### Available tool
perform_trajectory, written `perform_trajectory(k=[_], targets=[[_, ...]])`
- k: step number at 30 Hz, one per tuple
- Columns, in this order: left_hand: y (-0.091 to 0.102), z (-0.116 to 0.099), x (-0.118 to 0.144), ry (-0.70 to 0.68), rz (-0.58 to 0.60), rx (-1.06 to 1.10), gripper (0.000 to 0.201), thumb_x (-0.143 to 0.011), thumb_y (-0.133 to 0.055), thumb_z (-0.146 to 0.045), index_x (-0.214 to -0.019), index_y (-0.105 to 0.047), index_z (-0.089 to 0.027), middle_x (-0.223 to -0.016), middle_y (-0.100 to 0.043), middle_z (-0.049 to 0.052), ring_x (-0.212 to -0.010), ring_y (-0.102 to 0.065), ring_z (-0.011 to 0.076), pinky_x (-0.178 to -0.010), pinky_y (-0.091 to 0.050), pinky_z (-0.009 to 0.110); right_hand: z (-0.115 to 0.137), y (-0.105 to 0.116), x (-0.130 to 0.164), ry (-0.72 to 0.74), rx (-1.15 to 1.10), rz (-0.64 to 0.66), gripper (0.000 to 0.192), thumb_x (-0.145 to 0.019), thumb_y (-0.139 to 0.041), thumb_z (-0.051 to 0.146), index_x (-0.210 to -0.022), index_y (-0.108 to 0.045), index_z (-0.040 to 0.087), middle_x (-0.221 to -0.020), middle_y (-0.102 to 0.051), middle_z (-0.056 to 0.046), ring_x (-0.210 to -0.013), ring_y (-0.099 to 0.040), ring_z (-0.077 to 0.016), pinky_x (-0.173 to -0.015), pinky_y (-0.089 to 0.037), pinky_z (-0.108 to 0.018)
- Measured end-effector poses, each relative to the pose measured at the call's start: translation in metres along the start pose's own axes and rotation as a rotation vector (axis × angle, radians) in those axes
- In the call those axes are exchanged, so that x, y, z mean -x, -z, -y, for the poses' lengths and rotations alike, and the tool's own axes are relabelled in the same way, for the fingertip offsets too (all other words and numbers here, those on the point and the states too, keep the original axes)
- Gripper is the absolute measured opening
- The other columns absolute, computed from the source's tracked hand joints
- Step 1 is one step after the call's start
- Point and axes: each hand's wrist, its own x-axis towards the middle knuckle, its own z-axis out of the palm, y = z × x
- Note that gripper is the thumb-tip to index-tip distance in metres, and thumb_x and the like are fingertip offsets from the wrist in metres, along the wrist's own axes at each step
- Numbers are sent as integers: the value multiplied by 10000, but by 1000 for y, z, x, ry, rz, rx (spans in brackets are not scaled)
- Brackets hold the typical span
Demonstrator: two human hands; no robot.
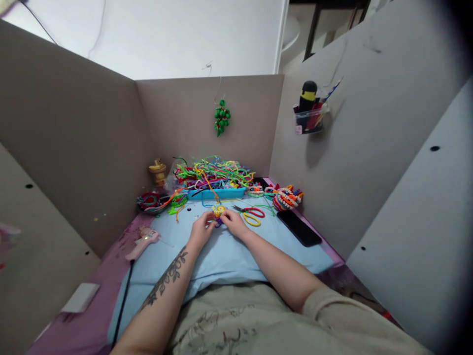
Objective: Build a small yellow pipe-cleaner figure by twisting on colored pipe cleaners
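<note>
Between my two hands is a small yellow and purple piece of knotted cord [219,211], close to the table's middle. My left hand [203,229] pinches it from the left side, fingers bent. From the right, my right hand [232,223] closes its fingertips on the same piece. An orange cord [211,185] runs up from near the piece toward the pile behind. Scissors [249,213] with red and yellow handles lie just right of my right hand. The fingertips partly hide the piece.
A blue tray [216,194] heaped with colourful cords [214,172] stands at the back. A pink glue gun [144,244] lies left, its cable trailing forward. A black phone [299,228] and knotted cord pieces [287,197] are at right. Grey panels [210,113] enclose the table.
</note>
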Motion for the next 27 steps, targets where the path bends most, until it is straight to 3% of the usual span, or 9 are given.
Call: perform_trajectory(k=[3, 9, 12, 17, 27], targets=[[1, 2, 0, 17, 6, -86, 354, -715, -601, -231, -1059, -538, -175, -990, -646, 75, -844, -633, 175, -689, -517, 283, 2, 2, 0, -20, -69, -56, 183, -769, -466, 299, -677, -550, 165, -642, -519, 13, -627, -456, -123, -590, -350, -224], [3, 1, 0, 42, 47, -287, 226, -675, -644, -255, -884, -639, -170, -812, -682, 36, -704, -624, 160, -681, -494, 282, 2, 3, -1, -83, -203, -130, 226, -748, -492, 368, -676, -549, 161, -610, -509, 21, -597, -447, -122, -566, -354, -223], [3, -2, 0, 25, 55, -283, 210, -676, -640, -237, -878, -649, -179, -792, -689, 25, -693, -622, 153, -669, -485, 264, 4, 1, -1, -106, -265, -102, 226, -734, -508, 373, -671, -547, 159, -591, -494, 28, -576, -437, -114, -558, -351, -220], [5, -6, 0, 49, -36, -266, 137, -693, -623, -233, -812, -661, -176, -765, -693, 25, -692, -626, 154, -668, -475, 253, 9, -1, 1, -103, -292, -47, 211, -725, -516, 354, -638, -541, 163, -581, -490, 37, -573, -437, -111, -565, -346, -223], [5, -10, -3, 238, -55, -79, 243, -726, -570, -348, -804, -670, -141, -635, -677, 33, -596, -620, 157, -587, -463, 242, 7, 0, 1, -93, -361, -48, 192, -719, -541, 341, -649, -538, 163, -571, -475, 44, -546, -431, -102, -548, -342, -223]])
